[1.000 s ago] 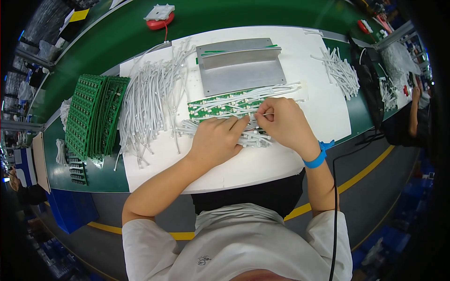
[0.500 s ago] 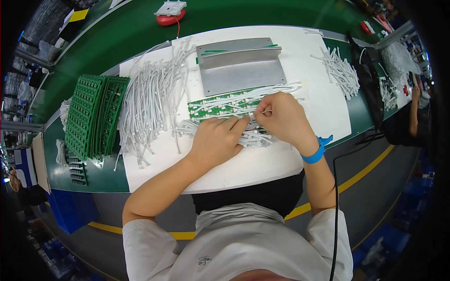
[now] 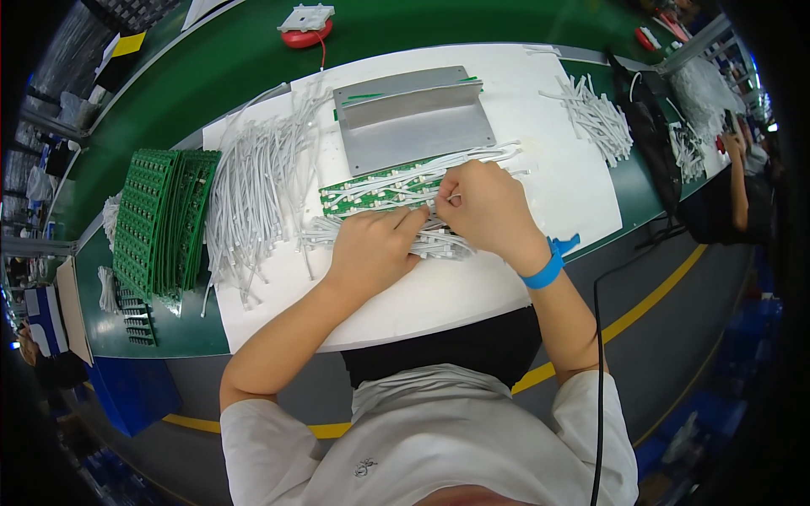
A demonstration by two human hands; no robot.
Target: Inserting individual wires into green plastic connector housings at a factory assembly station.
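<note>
White bench [image 3: 472, 291]: both hands [image 3: 375, 249] [image 3: 489, 207] on green circuit board [image 3: 371, 192].

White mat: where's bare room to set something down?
Bare white mat along the near edge below both hands, and right of the grey metal plate before the small white cable pile. Crowded left: big white cable heap, stacked green circuit boards.

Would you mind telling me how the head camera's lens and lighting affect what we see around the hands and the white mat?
In the head view, fisheye distortion bows the white mat's edge and blackens the corners; lighting is even and bright, with soft shadows under the left hand and right hand; the grey metal plate shows mild sheen, no harsh glare; the centre is sharp, the rim slightly smeared.
</note>
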